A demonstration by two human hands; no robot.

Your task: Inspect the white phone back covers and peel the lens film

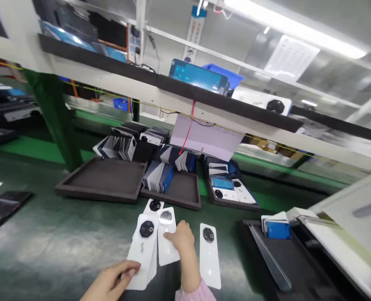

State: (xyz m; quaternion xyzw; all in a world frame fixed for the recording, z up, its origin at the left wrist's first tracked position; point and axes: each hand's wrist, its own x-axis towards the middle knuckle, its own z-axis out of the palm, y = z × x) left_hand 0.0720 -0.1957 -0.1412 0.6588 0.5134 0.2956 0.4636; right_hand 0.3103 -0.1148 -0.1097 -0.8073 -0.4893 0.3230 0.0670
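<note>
A small fanned stack of white phone back covers [143, 251], each with a round black camera area, lies on the dark green table. My left hand [114, 279] pinches the lower left edge of that stack with curled fingers. Just right of it, my right hand [182, 239] grips the right edge of a single phone back cover [166, 246], its thumb on top and its fingers partly hidden. Behind these, another white cover [153, 206] is partly overlapped. A separate white cover [211, 263] lies flat on the table to the right of my right wrist.
Along the back stand black foam trays: a left one [106, 175], a middle one [185, 190] with upright covers, and a right one [232, 198] with white and blue pieces. A larger tray [257, 267] sits at right. Overhead runs a shelf [135, 85].
</note>
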